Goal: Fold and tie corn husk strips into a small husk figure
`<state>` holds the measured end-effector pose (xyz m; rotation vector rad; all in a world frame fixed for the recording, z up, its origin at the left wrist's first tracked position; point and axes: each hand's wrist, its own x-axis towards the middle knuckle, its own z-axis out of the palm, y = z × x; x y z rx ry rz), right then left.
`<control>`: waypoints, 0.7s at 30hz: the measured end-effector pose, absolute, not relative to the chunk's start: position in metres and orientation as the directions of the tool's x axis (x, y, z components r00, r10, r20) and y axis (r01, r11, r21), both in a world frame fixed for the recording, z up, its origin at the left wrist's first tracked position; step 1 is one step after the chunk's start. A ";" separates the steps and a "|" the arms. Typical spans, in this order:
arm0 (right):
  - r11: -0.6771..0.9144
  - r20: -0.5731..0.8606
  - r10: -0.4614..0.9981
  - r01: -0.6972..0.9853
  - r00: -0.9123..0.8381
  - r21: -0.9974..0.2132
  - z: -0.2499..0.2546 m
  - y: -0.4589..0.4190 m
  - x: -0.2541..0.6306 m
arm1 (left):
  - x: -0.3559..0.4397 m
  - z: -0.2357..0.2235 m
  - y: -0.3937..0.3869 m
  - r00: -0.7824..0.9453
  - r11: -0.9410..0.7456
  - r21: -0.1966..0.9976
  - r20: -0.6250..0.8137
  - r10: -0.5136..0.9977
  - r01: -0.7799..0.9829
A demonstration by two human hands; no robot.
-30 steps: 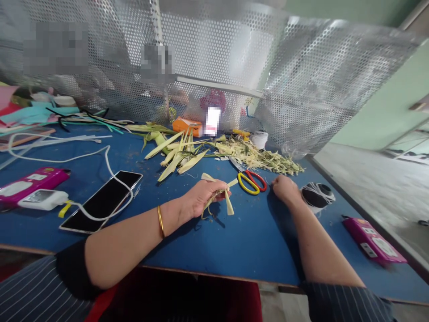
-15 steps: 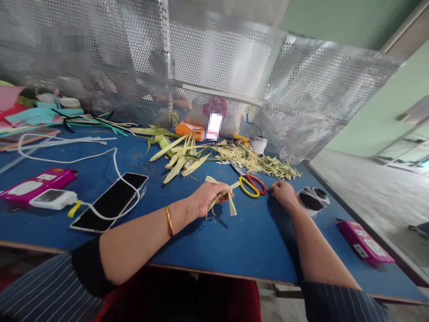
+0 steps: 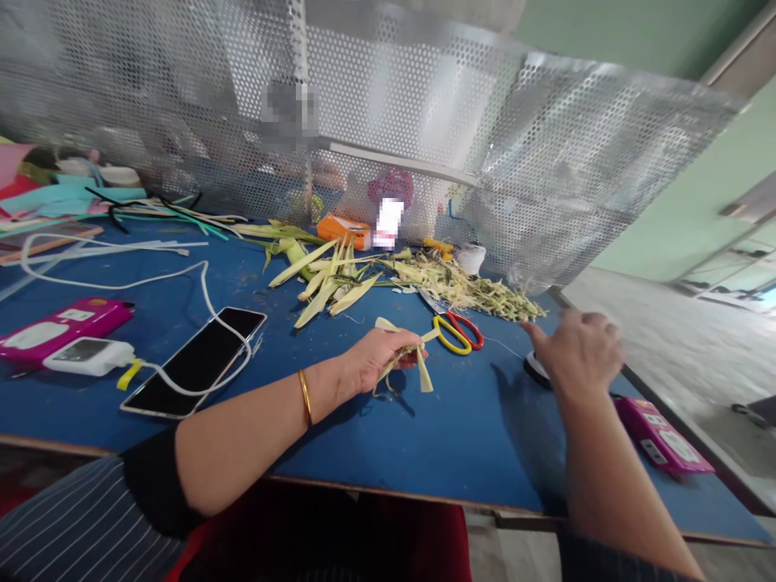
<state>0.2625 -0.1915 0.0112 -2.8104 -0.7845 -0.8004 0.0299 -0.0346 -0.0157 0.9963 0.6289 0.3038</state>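
My left hand [image 3: 388, 360] is closed on a bundle of pale corn husk strips [image 3: 426, 373] above the blue table. Some strip ends stick out past the fingers and hang below. My right hand [image 3: 579, 352], slightly blurred, is raised with thumb and fingers apart, over a black-and-white thread spool [image 3: 537, 370] that it mostly hides. A thin white thread [image 3: 503, 347] runs across the table toward the spool. Scissors with one yellow and one red handle [image 3: 456, 334] lie between the hands, blades pointing at a heap of shredded husk [image 3: 466, 287].
Whole husk leaves [image 3: 331, 287] lie behind my left hand, near an orange box [image 3: 344, 232]. To the left are a phone [image 3: 200, 364], a white cable [image 3: 209, 303] and a magenta pack [image 3: 66, 331]. Another magenta pack [image 3: 664, 436] sits at the right edge. A perforated metal screen [image 3: 394, 97] stands behind.
My right hand has lifted from the table beside the scissors, moved right over the spool and spread its fingers. My left hand keeps its hold on the husk strips, nearly still.
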 end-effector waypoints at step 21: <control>-0.565 -0.001 0.764 0.668 0.645 -0.485 0.046 -0.245 0.338 | 0.030 -0.014 -0.036 0.797 0.487 0.870 -0.349 0.493 0.080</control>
